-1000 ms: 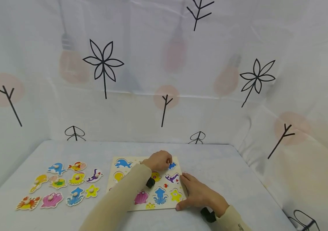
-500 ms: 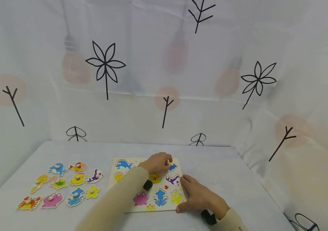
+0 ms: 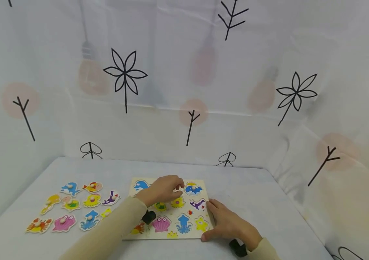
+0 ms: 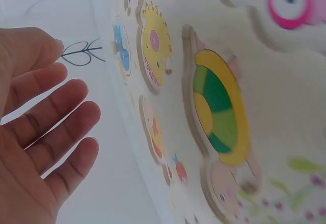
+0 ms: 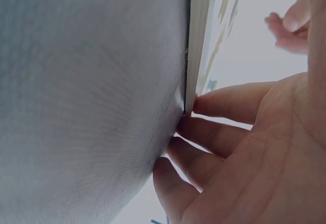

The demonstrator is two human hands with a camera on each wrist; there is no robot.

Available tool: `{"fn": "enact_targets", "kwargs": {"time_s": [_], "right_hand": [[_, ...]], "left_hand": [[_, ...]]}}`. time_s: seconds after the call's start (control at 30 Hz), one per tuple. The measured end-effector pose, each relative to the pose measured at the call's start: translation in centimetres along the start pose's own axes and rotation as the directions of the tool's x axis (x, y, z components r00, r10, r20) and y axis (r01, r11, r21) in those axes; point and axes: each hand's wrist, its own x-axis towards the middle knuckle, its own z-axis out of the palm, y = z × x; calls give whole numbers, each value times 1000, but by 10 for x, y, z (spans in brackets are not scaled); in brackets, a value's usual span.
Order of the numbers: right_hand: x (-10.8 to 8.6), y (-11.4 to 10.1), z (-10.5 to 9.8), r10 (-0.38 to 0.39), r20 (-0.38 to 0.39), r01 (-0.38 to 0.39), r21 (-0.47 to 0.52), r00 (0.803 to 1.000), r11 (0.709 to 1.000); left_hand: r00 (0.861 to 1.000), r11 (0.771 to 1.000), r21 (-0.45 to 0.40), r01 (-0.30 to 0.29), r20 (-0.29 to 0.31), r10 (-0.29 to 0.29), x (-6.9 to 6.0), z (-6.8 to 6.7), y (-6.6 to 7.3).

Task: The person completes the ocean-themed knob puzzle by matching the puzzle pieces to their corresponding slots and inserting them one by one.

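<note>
My left hand point(image 3: 163, 189) hovers over the wooden puzzle board point(image 3: 153, 236), its fingers loosely bent and holding nothing. A blue whale piece point(image 3: 193, 189) with a knob lies at the board's far right slot, just right of that hand. In the left wrist view the fingers are apart from the board, beside the printed turtle slot point(image 4: 219, 109) and yellow fish slot point(image 4: 155, 46). My right hand point(image 3: 228, 224) rests at the board's near right corner. Its fingers touch the board's side edge point(image 5: 196, 46) in the right wrist view, and the thumb lies at the front corner.
Several knobbed sea-animal pieces lie left of the board, among them a crab point(image 3: 39, 225), a pink shell point(image 3: 64, 223), a blue squid point(image 3: 89, 220) and a purple fish point(image 3: 111, 198). The left sleeve point(image 3: 106, 231) partly covers a yellow star point(image 3: 106, 213). A patterned cloth point(image 3: 158, 137) hangs behind the table.
My left hand has let go of the blue whale piece and moved left, its fingers loosening. The whale piece now shows uncovered at the slot. My right hand stays at the board's corner.
</note>
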Motion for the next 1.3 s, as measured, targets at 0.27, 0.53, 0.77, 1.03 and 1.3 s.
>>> {"fn": "enact_targets", "kwargs": {"time_s": [0.27, 0.53, 0.77, 1.03, 1.3], "right_hand": [[6, -3, 6, 0, 11, 0, -2, 1000, 1000], [7, -6, 8, 14, 21, -14, -5, 1000, 1000], [5, -1, 8, 16, 17, -16, -11, 1000, 1000], [-2, 5, 6, 19, -2, -19, -9, 1000, 1000], [-1, 1, 3, 5, 2, -5, -1, 1000, 1000]], "left_hand": [[997, 1000, -2, -2, -72, 2, -44, -9, -27], [992, 998, -14, 64, -112, -65, -80, -17, -56], [985, 993, -4, 121, -122, -121, -98, -27, -79], [977, 986, 11, 165, -136, -162, -108, -37, -107], [960, 967, -6, 253, -125, -252, -123, -47, -133]]}}
